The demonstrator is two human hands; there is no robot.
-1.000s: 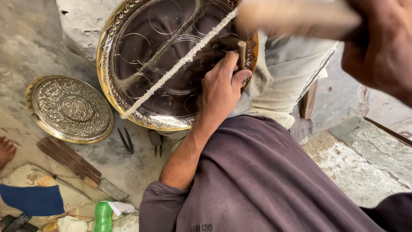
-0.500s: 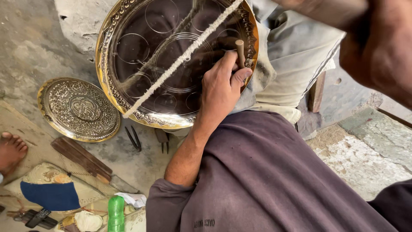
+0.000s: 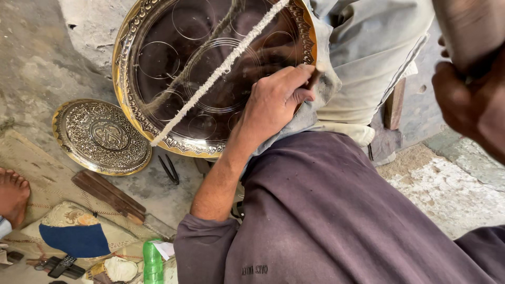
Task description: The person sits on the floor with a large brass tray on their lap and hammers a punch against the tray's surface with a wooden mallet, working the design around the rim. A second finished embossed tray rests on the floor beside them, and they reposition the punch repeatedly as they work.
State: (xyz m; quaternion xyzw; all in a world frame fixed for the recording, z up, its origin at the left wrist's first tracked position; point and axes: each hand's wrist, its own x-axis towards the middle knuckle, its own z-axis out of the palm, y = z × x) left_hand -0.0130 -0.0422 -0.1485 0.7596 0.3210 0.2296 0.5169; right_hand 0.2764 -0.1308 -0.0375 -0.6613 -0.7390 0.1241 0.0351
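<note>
Nearest you, your right hand [image 3: 473, 100] sits blurred at the right edge, apparently closed around something you cannot make out. Further out, your left hand [image 3: 276, 100] is curled shut, pinching a small tool against the right rim of the large round brass tray with engraved circles [image 3: 158, 58], which is propped against your knee. Judge it stiff, heavy and slick; steady it by the rim. A frayed pale rope [image 3: 221, 71] crosses its face. At far left, a smaller embossed brass plate [image 3: 100, 137] lies on the floor.
</note>
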